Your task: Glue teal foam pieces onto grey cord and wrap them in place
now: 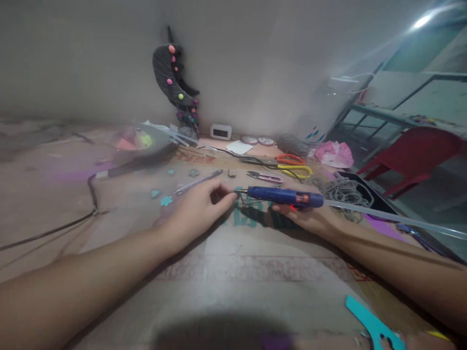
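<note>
My right hand (310, 218) grips a blue hot glue gun (284, 196) held level, its nozzle pointing left and a clear glue stick (394, 216) trailing out to the right. My left hand (200, 206) is closed in a pinch right at the gun's tip; what it pinches is too small to make out. Both hands hover over a sheet of cardboard (255, 267) on the floor.
Scissors with orange and yellow handles (292, 165), small snips (264, 177), a pen (199, 182), teal cut-outs (166, 200), grey yarn (343, 192), a clock (221, 131) and a dark yarn moon ornament (175, 82) lie beyond. A red chair (412, 155) stands right. A black cable (93, 194) runs left.
</note>
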Available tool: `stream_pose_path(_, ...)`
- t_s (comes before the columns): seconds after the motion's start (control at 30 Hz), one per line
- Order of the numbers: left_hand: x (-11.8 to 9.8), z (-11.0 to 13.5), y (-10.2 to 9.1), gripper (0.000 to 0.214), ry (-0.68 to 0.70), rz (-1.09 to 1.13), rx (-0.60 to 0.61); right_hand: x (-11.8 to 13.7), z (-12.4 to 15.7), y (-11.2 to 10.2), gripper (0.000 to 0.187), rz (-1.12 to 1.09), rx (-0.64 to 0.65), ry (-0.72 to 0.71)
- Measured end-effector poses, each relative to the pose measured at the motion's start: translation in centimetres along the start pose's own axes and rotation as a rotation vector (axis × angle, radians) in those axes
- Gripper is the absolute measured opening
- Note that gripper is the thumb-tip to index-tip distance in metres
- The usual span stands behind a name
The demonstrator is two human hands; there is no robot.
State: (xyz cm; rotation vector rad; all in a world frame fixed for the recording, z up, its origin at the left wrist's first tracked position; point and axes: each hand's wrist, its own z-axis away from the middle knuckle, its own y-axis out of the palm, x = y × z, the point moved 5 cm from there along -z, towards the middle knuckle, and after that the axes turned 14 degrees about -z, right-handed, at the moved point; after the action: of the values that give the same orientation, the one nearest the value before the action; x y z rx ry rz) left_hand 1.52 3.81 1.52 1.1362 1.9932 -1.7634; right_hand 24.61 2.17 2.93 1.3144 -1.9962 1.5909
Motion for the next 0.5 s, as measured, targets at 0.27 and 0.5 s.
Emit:
stream_pose_path(0.27,0.16,0.00,0.07,0.015,-0.004,-0.008,0.011,0.38,-0.07,-0.02,0.022,-0.020,0.011,0.002)
stream_pose_path(0.5,0.10,0.00,0.01,0.016,-0.012,-0.025,0.007,0.41,-0.04,-0.01,0.022,-0.027,0.008,0.002)
